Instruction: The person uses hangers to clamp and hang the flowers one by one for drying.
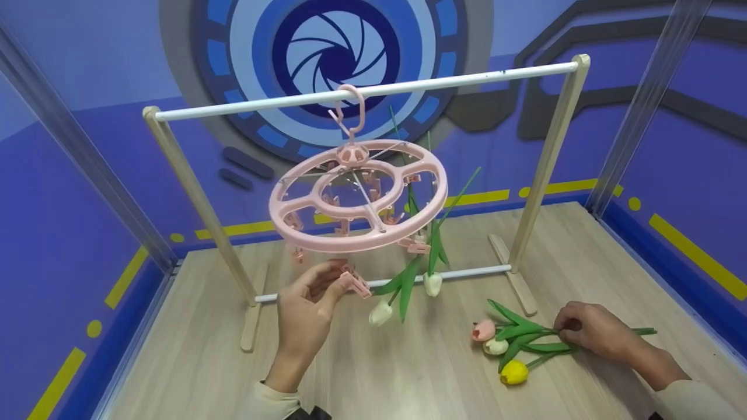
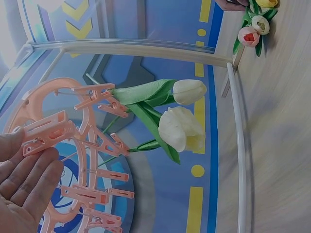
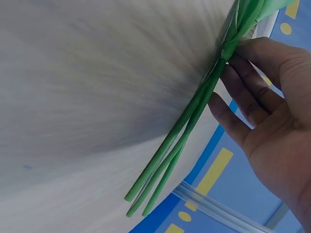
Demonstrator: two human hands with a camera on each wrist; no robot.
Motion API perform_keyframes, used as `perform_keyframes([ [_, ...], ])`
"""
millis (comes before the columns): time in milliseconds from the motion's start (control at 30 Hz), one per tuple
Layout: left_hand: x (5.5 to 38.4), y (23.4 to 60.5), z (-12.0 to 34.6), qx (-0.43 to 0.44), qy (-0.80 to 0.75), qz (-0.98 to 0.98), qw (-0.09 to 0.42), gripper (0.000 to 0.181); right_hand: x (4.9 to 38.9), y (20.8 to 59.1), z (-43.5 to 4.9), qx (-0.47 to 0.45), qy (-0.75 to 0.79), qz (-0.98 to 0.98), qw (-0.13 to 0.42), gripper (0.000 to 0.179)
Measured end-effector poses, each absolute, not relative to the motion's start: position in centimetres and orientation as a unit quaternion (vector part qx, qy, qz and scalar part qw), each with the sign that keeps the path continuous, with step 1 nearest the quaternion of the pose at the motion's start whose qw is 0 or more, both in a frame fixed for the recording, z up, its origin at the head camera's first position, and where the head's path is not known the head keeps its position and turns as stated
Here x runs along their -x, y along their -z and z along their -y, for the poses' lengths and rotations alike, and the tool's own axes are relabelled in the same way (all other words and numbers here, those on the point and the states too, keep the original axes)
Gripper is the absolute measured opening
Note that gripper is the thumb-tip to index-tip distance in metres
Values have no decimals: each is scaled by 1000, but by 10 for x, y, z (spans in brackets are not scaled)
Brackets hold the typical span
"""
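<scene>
A pink clip (image 1: 356, 284) is pinched between the thumb and fingers of the left hand (image 1: 306, 315), just below the near rim of a round pink hanger (image 1: 344, 240); whether the clip is joined to the rim cannot be told. On the table (image 1: 420, 373) at right, the green stems (image 3: 194, 114) of three tulips are pinched at the leaf bases by the thumb and fingertips of the right hand (image 1: 598, 331). The blooms, one pink (image 1: 483, 330), one white (image 1: 496, 347) and one yellow (image 1: 515, 372), are pointed left, away from that hand. At the hanger's right side, white tulips are held head down by clips, with two blooms (image 1: 380, 313) (image 1: 433, 284) seen below the ring and stems raised above it. More pink clips are hung around the ring. The hanger is suspended by its hook (image 1: 362, 111) from a white rod (image 1: 257, 105), carried between two wooden posts (image 1: 201, 201) (image 1: 545, 169). Beyond the rack, a blue and purple wall (image 1: 128, 149) is marked with yellow bars and a large circular emblem (image 1: 338, 61).
</scene>
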State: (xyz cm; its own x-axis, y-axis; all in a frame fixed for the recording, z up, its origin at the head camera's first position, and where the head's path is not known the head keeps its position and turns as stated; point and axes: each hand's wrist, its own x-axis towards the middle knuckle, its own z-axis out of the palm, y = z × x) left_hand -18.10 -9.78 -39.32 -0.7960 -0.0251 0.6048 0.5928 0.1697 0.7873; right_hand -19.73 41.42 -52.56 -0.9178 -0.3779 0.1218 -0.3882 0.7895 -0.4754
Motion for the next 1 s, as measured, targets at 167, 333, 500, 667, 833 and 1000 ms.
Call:
perform_keyframes([
  [167,181,395,98,200,610,723,255,23,198,519,-413,-186,-286,940,8,19],
  [333,181,395,99,200,600,731,258,24,198,508,-411,-179,-306,935,22,18],
  [500,180,394,99,196,595,736,256,24,198,498,-406,-170,-313,933,51,21],
  [667,179,395,99,192,594,739,253,24,198,491,-399,-188,-321,923,101,29],
  [833,180,394,98,194,606,728,255,23,198,482,-393,-221,-324,909,142,32],
  [1000,181,395,97,190,610,727,253,22,195,468,-385,-246,-316,902,163,34],
])
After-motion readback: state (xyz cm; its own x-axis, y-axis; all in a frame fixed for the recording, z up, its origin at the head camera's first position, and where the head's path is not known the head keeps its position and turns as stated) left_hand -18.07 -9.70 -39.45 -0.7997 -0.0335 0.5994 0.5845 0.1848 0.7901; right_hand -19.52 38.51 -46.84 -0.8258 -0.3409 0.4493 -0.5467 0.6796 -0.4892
